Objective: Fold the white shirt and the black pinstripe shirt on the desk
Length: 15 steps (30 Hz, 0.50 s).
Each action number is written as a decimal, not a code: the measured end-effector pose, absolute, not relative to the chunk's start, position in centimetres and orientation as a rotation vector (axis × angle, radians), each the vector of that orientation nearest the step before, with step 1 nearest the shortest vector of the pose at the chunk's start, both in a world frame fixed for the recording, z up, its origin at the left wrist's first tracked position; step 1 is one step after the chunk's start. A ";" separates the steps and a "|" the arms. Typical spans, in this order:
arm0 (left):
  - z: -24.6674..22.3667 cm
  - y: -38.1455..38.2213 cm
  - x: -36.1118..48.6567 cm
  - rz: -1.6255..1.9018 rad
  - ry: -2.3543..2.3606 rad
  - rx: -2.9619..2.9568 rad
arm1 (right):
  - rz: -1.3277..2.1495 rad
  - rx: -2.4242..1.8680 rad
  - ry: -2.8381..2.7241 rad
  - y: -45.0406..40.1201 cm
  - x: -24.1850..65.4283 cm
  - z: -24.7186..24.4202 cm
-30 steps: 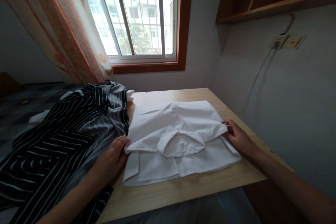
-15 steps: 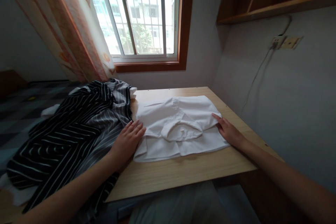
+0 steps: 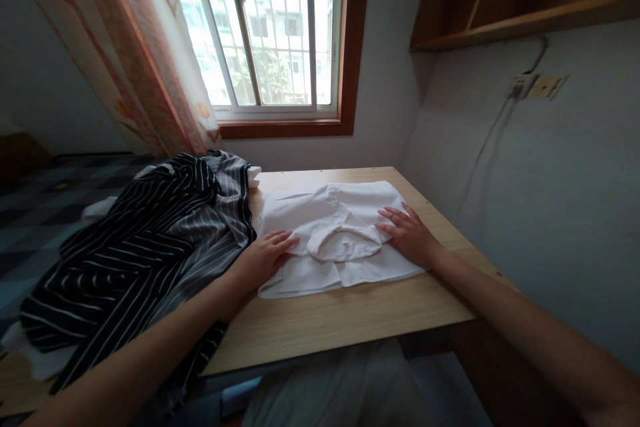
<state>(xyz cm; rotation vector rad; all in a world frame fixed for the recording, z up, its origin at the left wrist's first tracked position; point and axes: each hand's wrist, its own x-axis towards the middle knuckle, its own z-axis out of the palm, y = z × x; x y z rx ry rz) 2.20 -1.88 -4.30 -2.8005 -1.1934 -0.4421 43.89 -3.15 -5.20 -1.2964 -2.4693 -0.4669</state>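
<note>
A white collared shirt (image 3: 320,213) lies folded on the light wooden table (image 3: 350,320), its collar turned toward me. My left hand (image 3: 265,255) rests on the shirt's left edge, fingers stretched out and pointing right. On the right side of the shirt, beside the collar, my right hand (image 3: 407,232) lies flat with its fingers spread. Neither hand grips the cloth. Left of the shirt, a heap of black and grey striped clothing (image 3: 145,253) covers that end of the table, close to my left forearm.
Behind the table is a window (image 3: 275,33) with a patterned curtain (image 3: 135,47) on its left. A wooden shelf (image 3: 525,17) hangs on the right wall above a socket with a cable (image 3: 485,153). A checked bed cover (image 3: 30,213) is at far left.
Both hands have moved inward over the shirt. My right hand has gone from the shirt's right edge to lying flat near the collar; my left hand has slid right.
</note>
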 end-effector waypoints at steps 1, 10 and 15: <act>-4.6 -1.7 2.3 -0.459 -1.175 -2.800 | -0.400 -1.243 -2.493 -2.7 43.8 -5.5; -2.0 -3.6 1.6 -0.718 -0.953 -2.698 | 0.130 -1.051 -2.168 -1.8 45.7 -6.3; -1.2 -5.3 0.6 -0.628 -0.640 -2.729 | 0.042 -0.911 -2.224 -4.1 47.3 -4.5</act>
